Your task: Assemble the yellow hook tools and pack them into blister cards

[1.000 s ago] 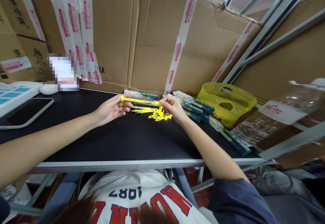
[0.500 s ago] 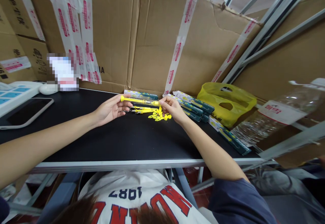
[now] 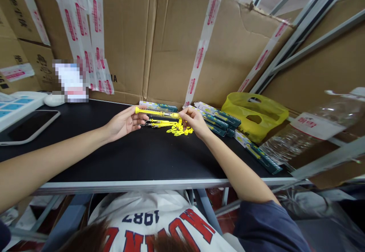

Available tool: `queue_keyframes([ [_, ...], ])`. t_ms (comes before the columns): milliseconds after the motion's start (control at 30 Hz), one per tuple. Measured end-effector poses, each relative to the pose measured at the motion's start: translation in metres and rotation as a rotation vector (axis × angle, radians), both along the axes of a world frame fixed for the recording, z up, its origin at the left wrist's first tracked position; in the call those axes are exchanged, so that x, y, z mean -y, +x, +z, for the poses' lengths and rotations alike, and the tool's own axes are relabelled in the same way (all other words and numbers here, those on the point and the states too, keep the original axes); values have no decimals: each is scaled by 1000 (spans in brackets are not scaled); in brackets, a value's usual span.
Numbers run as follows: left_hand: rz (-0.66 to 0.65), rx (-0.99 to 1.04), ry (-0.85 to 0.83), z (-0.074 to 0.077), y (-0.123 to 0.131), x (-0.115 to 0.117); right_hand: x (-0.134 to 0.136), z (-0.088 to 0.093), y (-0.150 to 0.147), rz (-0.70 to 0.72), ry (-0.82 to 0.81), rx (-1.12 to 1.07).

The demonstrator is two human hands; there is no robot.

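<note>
Yellow tool (image 3: 151, 112) — ends in left hand (image 3: 123, 124), right hand (image 3: 196, 122).

Tall brown cardboard wall (image 3: 173, 46) facing you, top edge torn, red-and-white tape (image 3: 199, 58) running down it. More cardboard (image 3: 8, 23) off to your left, dark characters printed on it. Black tabletop (image 3: 171, 157) before you, pale metal edging (image 3: 171, 185) nearest. Grey metal frame (image 3: 302, 30) slanting up at your right, whitish surface (image 3: 299, 0) behind. Down below, reddish floor (image 3: 228, 223), perhaps tiled, mostly hidden. Light soft, fairly even.
</note>
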State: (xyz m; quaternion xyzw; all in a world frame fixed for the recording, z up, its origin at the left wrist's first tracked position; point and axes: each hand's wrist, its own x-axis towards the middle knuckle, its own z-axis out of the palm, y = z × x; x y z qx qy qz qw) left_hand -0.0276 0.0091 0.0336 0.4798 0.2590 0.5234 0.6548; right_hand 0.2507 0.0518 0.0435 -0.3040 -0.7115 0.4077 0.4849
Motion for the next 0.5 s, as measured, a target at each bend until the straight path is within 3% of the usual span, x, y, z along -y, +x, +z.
queue_keyframes([
  [500, 21, 10, -53, 5, 4, 3, 9, 5, 0, 88, -72, -12],
])
